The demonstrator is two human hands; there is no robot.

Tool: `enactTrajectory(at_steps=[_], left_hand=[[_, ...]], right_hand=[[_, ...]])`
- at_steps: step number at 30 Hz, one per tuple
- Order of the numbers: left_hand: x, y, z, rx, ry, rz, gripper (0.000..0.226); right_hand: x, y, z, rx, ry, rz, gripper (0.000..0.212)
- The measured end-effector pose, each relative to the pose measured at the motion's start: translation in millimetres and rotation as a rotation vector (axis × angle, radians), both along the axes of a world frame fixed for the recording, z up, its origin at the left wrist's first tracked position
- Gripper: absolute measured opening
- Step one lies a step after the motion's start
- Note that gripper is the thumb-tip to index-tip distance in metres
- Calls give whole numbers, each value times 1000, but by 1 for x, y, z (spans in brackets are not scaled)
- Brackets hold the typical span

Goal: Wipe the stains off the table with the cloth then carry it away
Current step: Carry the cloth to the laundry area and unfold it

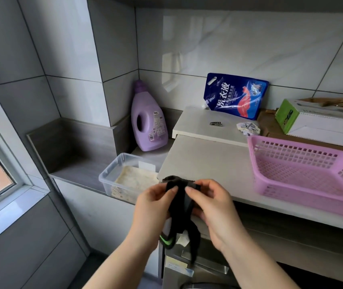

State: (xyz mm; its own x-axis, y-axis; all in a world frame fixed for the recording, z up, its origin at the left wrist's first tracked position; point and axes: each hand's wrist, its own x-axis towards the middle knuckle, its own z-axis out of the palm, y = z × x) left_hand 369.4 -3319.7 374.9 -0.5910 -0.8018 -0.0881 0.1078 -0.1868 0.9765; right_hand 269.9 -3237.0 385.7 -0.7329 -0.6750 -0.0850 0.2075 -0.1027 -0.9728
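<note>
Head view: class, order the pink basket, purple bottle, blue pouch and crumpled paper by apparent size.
1. pink basket, though it is nearest the camera.
2. purple bottle and blue pouch: about alike, not ranked.
3. crumpled paper.

I count two hands, a left hand and a right hand, and one black cloth. I also see one purple bottle, one blue pouch, one pink basket and one clear tub.

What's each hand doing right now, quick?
Left hand: closed, fingers pinching the black cloth.
Right hand: closed, fingers pinching the same cloth.
</note>
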Motion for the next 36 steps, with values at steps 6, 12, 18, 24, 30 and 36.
enactTrajectory(at_steps=[6, 12, 18, 24, 30, 36], left_hand=[[0, 4, -3, -160, -83, -33, 21], [8, -2, -6, -194, -5, -26, 12], [32, -27, 4, -296, -40, -128, 19], [53, -42, 27, -397, -50, -165, 17], [65, -54, 33, -385, -39, -52, 19], [47, -55, 24, -496, 38, 122, 23]], right_hand=[[14, 1, -3, -30, 14, 95, 21], [25, 6, -8, -54, -7, 290, 50], [-22, 9, 22, 164, 729, 191, 55], [-50, -14, 36, 447, 955, 649, 26], [-49, -8, 40, 213, 643, 545, 19], [-39, -11, 44, -111, 382, 287, 41]])
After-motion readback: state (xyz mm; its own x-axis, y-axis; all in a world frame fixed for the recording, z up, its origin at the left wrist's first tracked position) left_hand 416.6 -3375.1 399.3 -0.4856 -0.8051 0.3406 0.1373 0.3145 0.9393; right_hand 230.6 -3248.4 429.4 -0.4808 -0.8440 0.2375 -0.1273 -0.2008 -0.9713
